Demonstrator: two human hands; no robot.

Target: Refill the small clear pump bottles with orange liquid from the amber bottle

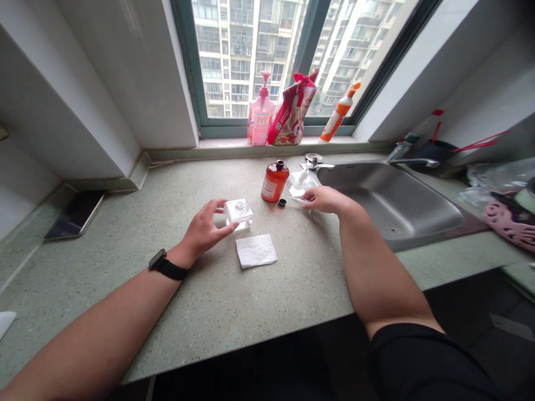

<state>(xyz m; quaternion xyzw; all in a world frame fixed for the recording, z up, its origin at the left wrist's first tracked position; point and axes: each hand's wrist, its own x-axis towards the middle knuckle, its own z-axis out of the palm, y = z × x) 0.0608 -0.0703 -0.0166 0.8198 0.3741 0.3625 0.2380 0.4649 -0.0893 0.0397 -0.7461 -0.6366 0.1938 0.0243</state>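
My left hand (206, 225), with a black watch on the wrist, curves its thumb and fingers around the sides of a clear square bottle (239, 211) standing on the counter. The bottle has a round open neck on top. My right hand (321, 199) reaches to the counter near the sink, its fingers closed at a thin whitish piece (296, 200) whose kind I cannot make out. Just behind it stands a clear square dispenser with a white pump head (304, 177). An orange-brown bottle (273, 184) stands uncapped between my hands, its black cap (282, 203) beside it.
A folded white paper towel (256, 250) lies in front of the square bottle. The steel sink (401, 195) is at the right. A pink pump bottle (261, 120), a red bag (292, 111) and an orange-and-white bottle (337, 117) line the windowsill. A dark phone (75, 214) lies at left.
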